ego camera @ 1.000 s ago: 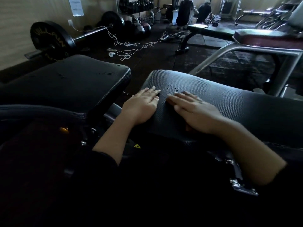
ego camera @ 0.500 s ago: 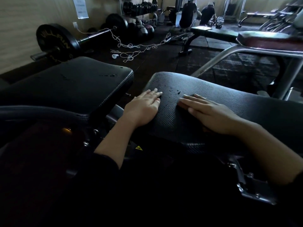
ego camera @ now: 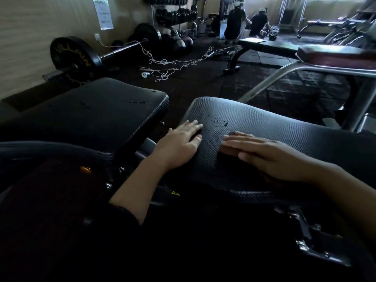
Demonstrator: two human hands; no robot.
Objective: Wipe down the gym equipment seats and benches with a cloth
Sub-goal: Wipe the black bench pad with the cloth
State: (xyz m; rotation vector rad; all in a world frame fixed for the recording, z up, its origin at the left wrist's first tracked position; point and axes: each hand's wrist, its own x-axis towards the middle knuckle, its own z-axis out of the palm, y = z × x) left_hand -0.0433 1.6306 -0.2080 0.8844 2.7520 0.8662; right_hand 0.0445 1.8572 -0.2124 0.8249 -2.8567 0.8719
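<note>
Head view: dim gym, dark rubber floor, barbell (ego camera: 81, 58) by the wall, tangled white cord (ego camera: 168, 64) on the floor. Ribbed black seat pad (ego camera: 274, 127) carries droplets (ego camera: 217, 120) near its front. Left hand (ego camera: 179, 143) rests flat on the pad's edge, fingers straight, grasping nothing. Right hand (ego camera: 270, 155) presses flat on a reddish-brown cloth (ego camera: 227, 150), mostly hidden beneath it. Smooth stitched pad (ego camera: 91, 115) sits to the left.

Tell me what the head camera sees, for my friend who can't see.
Two bare hands lie flat on a black ribbed bench pad; the right hand presses a brownish cloth, the left hand rests beside water droplets.
</note>
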